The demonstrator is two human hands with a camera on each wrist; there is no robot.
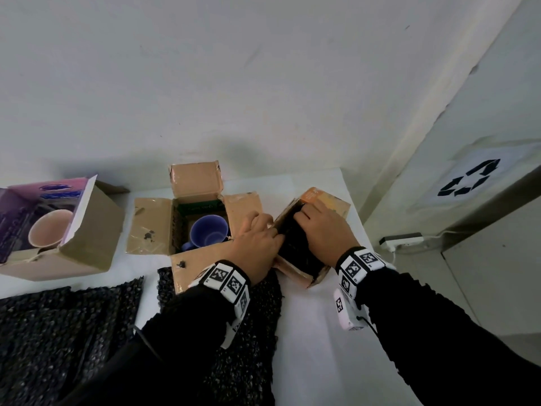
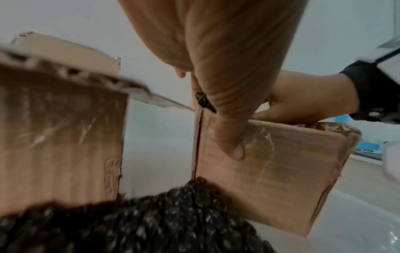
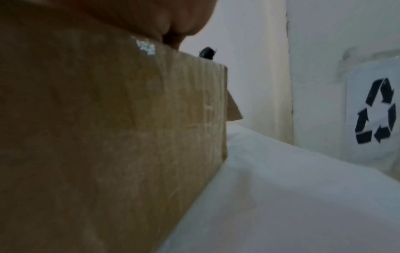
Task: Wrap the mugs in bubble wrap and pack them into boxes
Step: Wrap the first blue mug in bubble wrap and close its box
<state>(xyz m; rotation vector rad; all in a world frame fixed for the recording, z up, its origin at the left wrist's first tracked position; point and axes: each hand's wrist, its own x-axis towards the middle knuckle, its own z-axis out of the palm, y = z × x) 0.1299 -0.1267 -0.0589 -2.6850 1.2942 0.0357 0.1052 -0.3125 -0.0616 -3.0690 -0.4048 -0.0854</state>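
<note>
Both hands, left hand (image 1: 257,241) and right hand (image 1: 325,230), press the black bubble-wrapped bundle (image 1: 295,247) into the cardboard box (image 1: 330,202), fingers curled round it.

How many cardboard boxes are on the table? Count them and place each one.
3: purple-printed box at left, open box in the middle, box between both hands at right. More may sit outside the view.

A white table (image 1: 310,332) stands in a corner of pale, scuffed walls (image 1: 234,68). On the right wall a paper sign (image 1: 480,174) carries a black recycling symbol (its edges look taped down). Below it a white power strip (image 1: 401,241) lies on the pale floor (image 1: 456,291). The light is soft and even.
</note>
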